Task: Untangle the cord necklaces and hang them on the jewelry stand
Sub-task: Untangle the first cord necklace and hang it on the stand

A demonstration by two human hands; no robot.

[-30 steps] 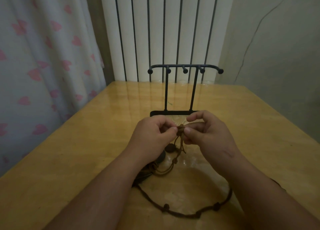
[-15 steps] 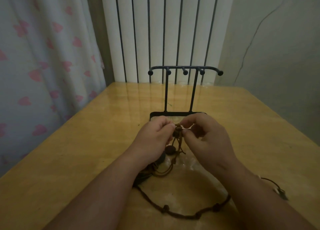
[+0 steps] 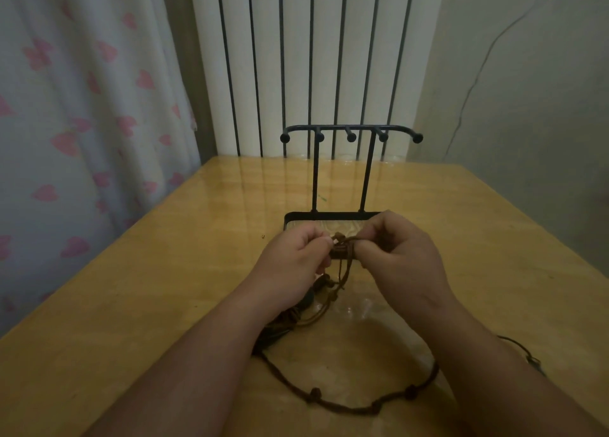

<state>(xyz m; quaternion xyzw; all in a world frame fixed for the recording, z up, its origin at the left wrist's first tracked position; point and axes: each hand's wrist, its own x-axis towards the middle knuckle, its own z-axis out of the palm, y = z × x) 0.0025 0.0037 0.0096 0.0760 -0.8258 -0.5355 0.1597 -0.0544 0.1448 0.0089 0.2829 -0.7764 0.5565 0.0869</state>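
Closest in, below both forearms, a loop [image 3: 346, 407] of brown cord lies slack on the glossy yellow wood counter [image 3: 164, 304], with small round knots or beads spaced along it. It runs up under the left wrist into a dark bunched heap [image 3: 286, 324], so the cord necklaces [image 3: 344, 276] are very much one clump right now. Out past the right forearm there's a thinner dark cord [image 3: 527, 354] with some small fitting on it, can't tell what.

Above the heap both hands are busy. The left hand [image 3: 296, 265] pinches one side of a knot cluster [image 3: 342, 248] between thumb and forefinger, the right hand [image 3: 398, 258] pinches the other side, and strands dangle from it down to the heap.

Looks to me like the picking-apart step. Matte woven cord like this probably grips itself, so I'd feed slack into the knot rather than yank the ends apart. I'd also leave the weighty bits resting on the counter so nothing re-twists.

Just beyond the hands is the jewelry stand [image 3: 351, 136]: thin black metal, flat tray base, two uprights, a top bar with ball-tipped pegs, nothing hung on it yet. Behind that is a white ribbed radiator [image 3: 296, 57], with a heart-print curtain [image 3: 82, 107] off past the left hand.
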